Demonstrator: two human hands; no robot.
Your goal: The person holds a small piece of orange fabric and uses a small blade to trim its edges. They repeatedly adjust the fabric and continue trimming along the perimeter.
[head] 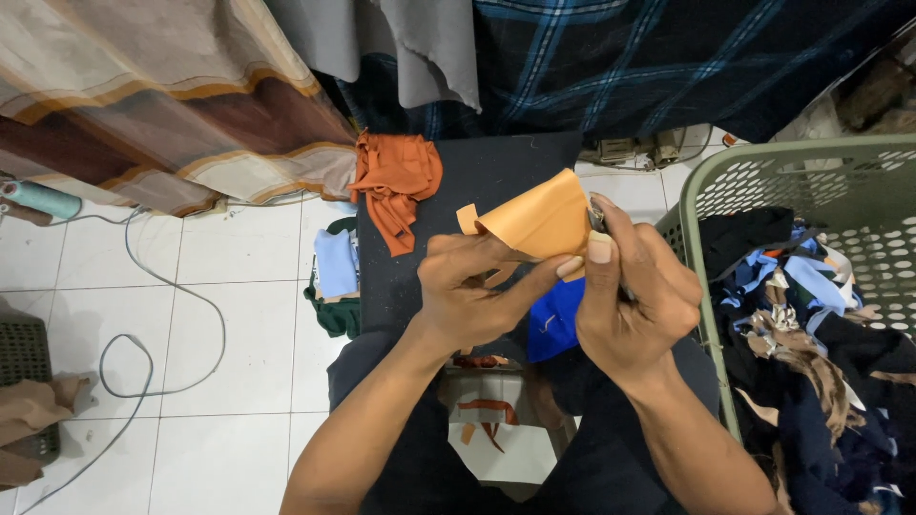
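Both forearms rise from the bottom edge and meet in the middle, above the lap. The left hand (468,296) is turned palm up, its fingers (534,277) curled and pinched on the lower edge of a small orange fabric piece (539,221), which stands up just above the fingertips. The right hand (634,300) is closed into a loose fist, thumb upright against the cloth's right edge, gripping a small metal tool (598,217) whose tip touches the fabric; what kind of tool cannot be told. Beyond the fingers lies a black tabletop (477,172) carrying a crumpled rust-orange cloth (396,186). Right of the right hand stands a green laundry basket (763,167) full of fabric scraps.
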